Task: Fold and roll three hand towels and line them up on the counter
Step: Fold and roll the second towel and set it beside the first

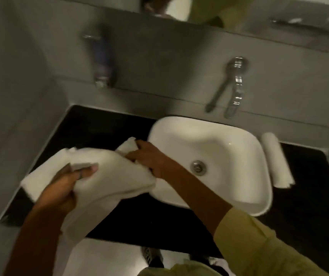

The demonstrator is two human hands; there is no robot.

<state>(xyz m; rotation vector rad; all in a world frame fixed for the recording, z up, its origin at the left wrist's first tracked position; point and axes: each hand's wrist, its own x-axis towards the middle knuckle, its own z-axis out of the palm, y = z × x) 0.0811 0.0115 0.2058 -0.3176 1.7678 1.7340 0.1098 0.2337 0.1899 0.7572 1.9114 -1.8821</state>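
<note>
While both hands are closed on cloth, a white hand towel hangs loose and crumpled between them above the dark surface, to the left of the white basin. The left hand grips the towel's near left part in a fist-like clasp: the thumb lies across the top of the fabric and the other fingers are curled underneath, mostly hidden by the cloth. From this grip the towel drapes down toward the front edge of the surface, and a flatter layered part spreads out to the left of the hand. The right hand is closed around a bunched corner of the same towel at its far right end, just beside the basin's left rim; a short tuft of fabric sticks out past the fingers. Whether that hand touches the basin cannot be told. The right forearm crosses over the basin's near left corner, with a yellow-green sleeve pushed up on it.

A second towel, rolled into a long cylinder, lies on the surface just beside the basin's right side, running front to back, its near end slightly frayed open. A chrome tap is mounted on the grey wall behind the basin. The picture is motion-blurred, so fine folds are unclear.
</note>
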